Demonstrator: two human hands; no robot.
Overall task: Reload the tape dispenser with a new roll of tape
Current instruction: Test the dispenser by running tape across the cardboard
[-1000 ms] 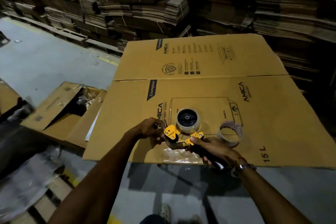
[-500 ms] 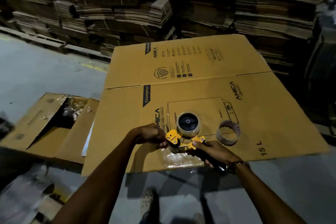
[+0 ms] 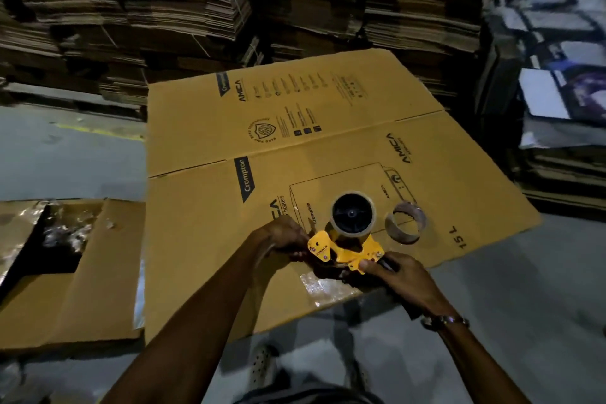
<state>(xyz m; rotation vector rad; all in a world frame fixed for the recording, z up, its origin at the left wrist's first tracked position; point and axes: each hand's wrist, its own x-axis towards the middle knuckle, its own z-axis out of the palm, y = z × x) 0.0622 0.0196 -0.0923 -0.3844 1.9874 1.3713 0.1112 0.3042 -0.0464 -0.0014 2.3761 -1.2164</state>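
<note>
Flattened carton (image 3: 328, 147) is lying on grey concrete floor (image 3: 65, 154), cardboard stacks (image 3: 295, 3) behind. Right hand (image 3: 401, 282) is gripping yellow tape dispenser (image 3: 347, 248), roll (image 3: 352, 215) mounted; left hand (image 3: 278, 239) fingers are pinching its front. Empty core (image 3: 406, 221) is sitting beside.

My yellow tape dispenser (image 3: 347, 249) hovered over the flattened carton's (image 3: 328, 147) near edge, a new tape roll (image 3: 353, 215) seated on its black hub. The empty core (image 3: 406, 222) stood just right of it on the carton.
</note>
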